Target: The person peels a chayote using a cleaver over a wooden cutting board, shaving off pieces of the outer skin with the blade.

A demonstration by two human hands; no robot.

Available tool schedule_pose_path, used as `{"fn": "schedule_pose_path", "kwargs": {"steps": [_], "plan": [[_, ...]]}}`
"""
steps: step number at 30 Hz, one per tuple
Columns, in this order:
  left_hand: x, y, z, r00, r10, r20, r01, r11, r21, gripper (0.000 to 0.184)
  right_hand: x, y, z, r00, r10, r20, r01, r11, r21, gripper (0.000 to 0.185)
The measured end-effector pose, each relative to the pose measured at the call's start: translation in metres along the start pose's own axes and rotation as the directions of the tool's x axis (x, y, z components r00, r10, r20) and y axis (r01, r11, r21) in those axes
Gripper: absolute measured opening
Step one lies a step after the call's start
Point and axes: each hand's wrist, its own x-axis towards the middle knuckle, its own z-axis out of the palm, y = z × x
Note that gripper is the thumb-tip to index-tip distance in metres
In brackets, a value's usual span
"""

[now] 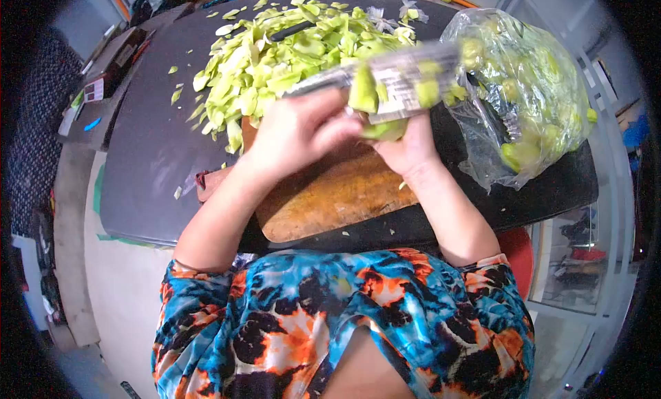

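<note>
My left hand (296, 130) is closed, apparently round the handle of a broad-bladed knife (403, 79). Motion smears the blade, which reaches to the right above my right hand, with green pieces showing against it. Fingers of my right hand (410, 144) wrap a pale green piece of fruit or vegetable (385, 130) just under the blade; its exact kind is unclear. Both hands are over a worn wooden cutting board (323, 203). Behind them lies a large heap of pale green slices (255, 68), with a dark handle-like object (290, 31) on top.
A clear plastic bag (551, 117) holding green pieces stands at the right of the dark table (148, 158). Loose scraps (176, 95) lie left of the heap. A crumpled bit of plastic (381, 19) sits at the back. A red seat (516, 258) shows beyond the right front edge.
</note>
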Motion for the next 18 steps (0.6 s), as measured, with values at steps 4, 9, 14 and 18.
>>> {"fn": "schedule_pose_path", "kwargs": {"steps": [4, 9, 14, 18], "plan": [[-0.003, -0.047, -0.016, 0.928, -0.238, -0.287, 0.251, 0.968, 0.01, 0.023, -0.006, -0.002, 0.014, 0.995, -0.034, 0.098, 0.042, 0.996, -0.074, 0.056], [-0.002, -0.057, -0.031, 0.861, -0.466, -0.204, 0.323, 0.81, -0.489, 0.024, 0.001, -0.023, 0.002, 0.99, 0.019, 0.142, -0.014, 0.999, -0.037, 0.06], [-0.01, -0.018, -0.022, 0.985, -0.168, -0.031, 0.157, 0.962, -0.225, 0.022, 0.01, -0.029, -0.011, 0.994, 0.04, 0.099, -0.037, 0.999, -0.032, 0.052], [-0.012, -0.004, -0.015, 0.98, 0.114, 0.16, -0.092, 0.986, -0.142, 0.031, 0.02, -0.032, -0.023, 0.968, 0.085, 0.236, -0.146, 0.957, 0.252, 0.064]]}}
